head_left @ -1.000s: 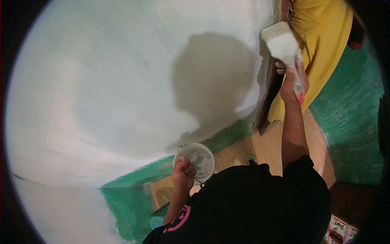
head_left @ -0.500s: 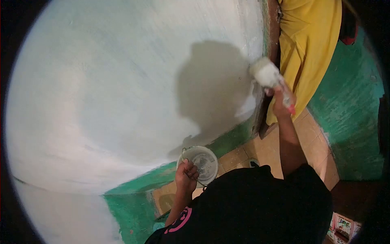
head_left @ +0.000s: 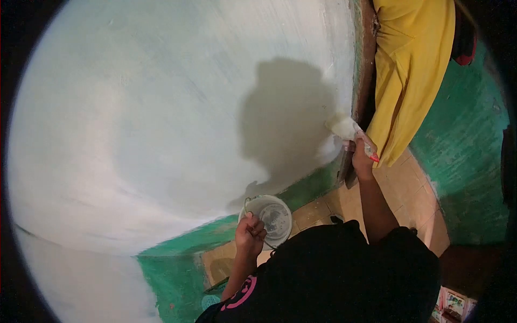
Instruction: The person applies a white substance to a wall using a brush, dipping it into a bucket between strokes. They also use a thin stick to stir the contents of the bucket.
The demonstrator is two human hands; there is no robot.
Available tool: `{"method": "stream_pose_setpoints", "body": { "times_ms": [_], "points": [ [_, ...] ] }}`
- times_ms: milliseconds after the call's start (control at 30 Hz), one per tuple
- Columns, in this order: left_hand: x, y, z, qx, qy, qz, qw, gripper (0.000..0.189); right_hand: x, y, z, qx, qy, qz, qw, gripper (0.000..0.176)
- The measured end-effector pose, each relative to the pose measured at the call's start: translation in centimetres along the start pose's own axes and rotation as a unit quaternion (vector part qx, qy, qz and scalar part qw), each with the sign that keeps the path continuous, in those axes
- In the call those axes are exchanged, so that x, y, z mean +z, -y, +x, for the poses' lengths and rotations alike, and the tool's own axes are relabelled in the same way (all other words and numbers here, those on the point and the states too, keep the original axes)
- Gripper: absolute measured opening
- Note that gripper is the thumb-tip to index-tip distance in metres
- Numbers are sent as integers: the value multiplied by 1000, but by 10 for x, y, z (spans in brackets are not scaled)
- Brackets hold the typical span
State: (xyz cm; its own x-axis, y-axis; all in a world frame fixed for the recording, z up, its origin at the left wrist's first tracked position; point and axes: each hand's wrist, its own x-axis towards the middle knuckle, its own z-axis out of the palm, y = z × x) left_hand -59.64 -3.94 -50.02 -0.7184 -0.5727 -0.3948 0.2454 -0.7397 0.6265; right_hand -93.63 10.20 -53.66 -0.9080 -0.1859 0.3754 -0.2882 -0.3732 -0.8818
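My right hand (head_left: 362,158) grips a wide paintbrush (head_left: 344,128) loaded with white paint, its bristles against the lower right of the white-painted wall (head_left: 161,118), next to a dark wooden door frame (head_left: 365,75). My left hand (head_left: 249,233) holds the wire handle of a small white paint bucket (head_left: 272,217) down near the green band (head_left: 215,229) at the wall's base. The bucket holds a little white paint.
A yellow cloth (head_left: 409,70) hangs in the doorway at upper right. Beyond it is a green wall (head_left: 468,145) with worn paint. Tan floor tiles (head_left: 404,188) lie below. My shadow falls on the white wall. Printed boxes (head_left: 452,304) sit at bottom right.
My right hand has brought the brush down the wall's right edge, from high beside the yellow cloth to low near the green band. The left hand and bucket barely moved.
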Motion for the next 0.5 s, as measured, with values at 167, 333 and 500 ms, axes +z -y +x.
{"method": "stream_pose_setpoints", "body": {
  "times_ms": [167,333,500],
  "points": [
    [0,0,1,-8,-16,8,1000,12,5,48,32,-10,26,-62,998,29],
    [-5,1,5,-8,2,4,1000,10,55,149,76,-132,14,92,987,38],
    [1,-2,5,-9,-30,-2,1000,10,62,91,74,-147,-1,99,984,37]
  ]
}}
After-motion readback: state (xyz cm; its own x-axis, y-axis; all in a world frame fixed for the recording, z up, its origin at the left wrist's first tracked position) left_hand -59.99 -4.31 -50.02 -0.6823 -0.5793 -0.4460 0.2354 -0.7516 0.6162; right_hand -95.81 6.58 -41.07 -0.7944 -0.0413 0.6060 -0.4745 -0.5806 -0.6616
